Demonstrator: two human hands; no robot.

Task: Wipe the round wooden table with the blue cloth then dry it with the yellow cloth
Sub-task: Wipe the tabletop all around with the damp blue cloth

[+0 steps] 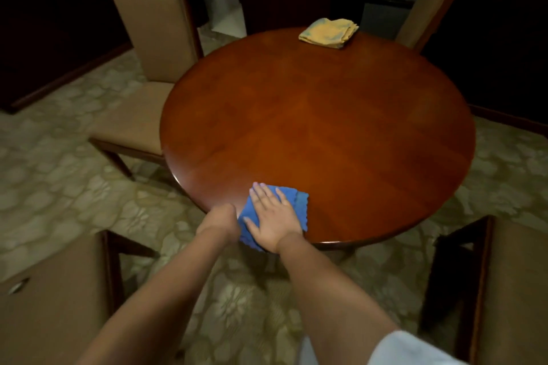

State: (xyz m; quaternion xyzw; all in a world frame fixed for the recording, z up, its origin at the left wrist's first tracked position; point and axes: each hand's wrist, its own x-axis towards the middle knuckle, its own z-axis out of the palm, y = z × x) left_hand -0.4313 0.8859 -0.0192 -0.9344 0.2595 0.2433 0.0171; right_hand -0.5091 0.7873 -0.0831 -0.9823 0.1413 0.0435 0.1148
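At the near edge of the round wooden table [320, 133] lies the blue cloth [299, 204], partly on the top and partly hanging over the rim. The right hand [274, 216] lies flat on it, palm down and fingers spread, pressing rather than gripping. The left hand [221, 219] is at the table's edge, just beside the cloth's left side and touching it; it looks curled into a fist, but the blur hides whether it pinches the fabric, so I cannot tell. Both forearms are bare, and a pale sleeve [409, 350] shows at the bottom right.

Across the top, near the far edge, the yellow cloth [328, 32] rests folded, well apart from the blue one. There are two cloths, and the tabletop is glossy reddish brown, with faint wedge-shaped veneer panels.

Four tan upholstered chairs with dark wooden frames stand around the table: one at the far left [151, 38], one at the far right [436, 0], one at the near left [53, 299] and one at the near right [516, 290]. The floor is a pale carpet [74, 187] with a floral pattern, and the room beyond is dark.
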